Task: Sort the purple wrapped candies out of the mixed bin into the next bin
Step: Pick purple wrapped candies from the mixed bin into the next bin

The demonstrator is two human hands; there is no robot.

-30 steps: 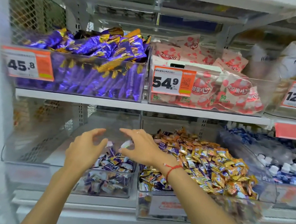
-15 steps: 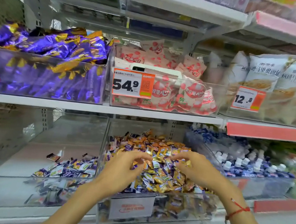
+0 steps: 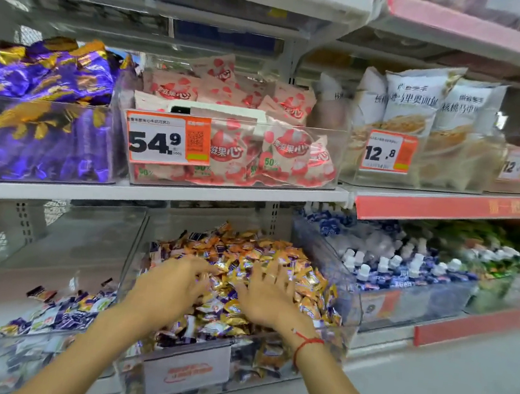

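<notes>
Shelf bin: glossy purple candies.

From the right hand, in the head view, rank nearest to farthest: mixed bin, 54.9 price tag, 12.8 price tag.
Measured from the right hand:
1. Mixed bin, directly under it.
2. 54.9 price tag, shelf above, left.
3. 12.8 price tag, shelf above, right; nearly tied with 2.

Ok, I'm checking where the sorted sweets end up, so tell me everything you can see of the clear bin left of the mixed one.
The clear plastic bin sits on the lower shelf, directly left of the mixed candy bin, their walls side by side. Its walls are transparent and it is open on top. It is mostly bare, with a shallow heap of small purple-and-white wrapped candies gathered at its front. Neither hand touches it: the left hand and right hand are both in the mixed bin.
</notes>
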